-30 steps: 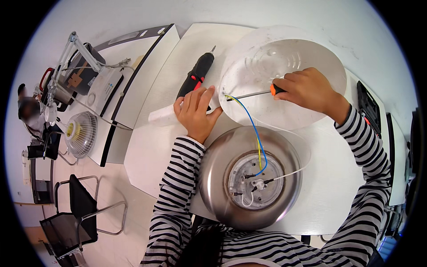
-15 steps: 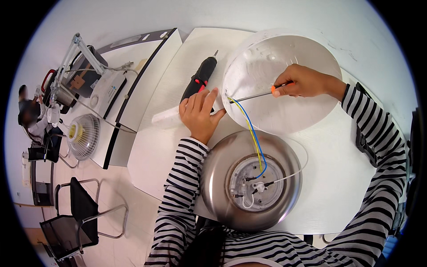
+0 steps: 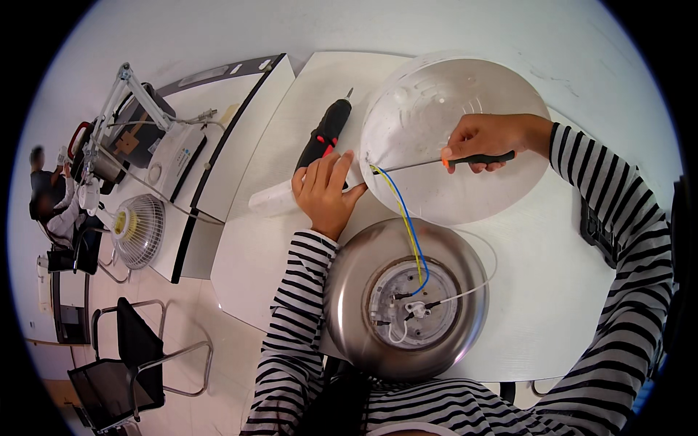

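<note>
My right hand (image 3: 480,142) grips a screwdriver (image 3: 480,158) with a black and orange handle. Its thin shaft points left across a round white dish-shaped part (image 3: 502,185), and the tip reaches the dish's left edge beside some wire ends. My left hand (image 3: 326,190) is closed over a white tube-like piece (image 3: 273,200) next to that edge; the fingers hide where the two meet. Blue and yellow-green wires (image 3: 409,225) run from there down to a round brushed-metal base (image 3: 349,291). Inside the base's central opening sit a clear disc and a small white connector (image 3: 418,310) with a white cable.
A black and red power screwdriver (image 3: 325,134) lies beyond my left hand. At the right table edge is a black case (image 3: 598,236). To the left, another table holds a lamp arm (image 3: 142,94), a white box (image 3: 174,163) and a wire-guarded heater head (image 3: 138,229). Black chairs (image 3: 138,327) stand below; people sit far left.
My right hand has shifted slightly down and its grip has rolled, so more of the screwdriver's handle shows. The tip stays at the dish's edge. My left hand keeps its place.
</note>
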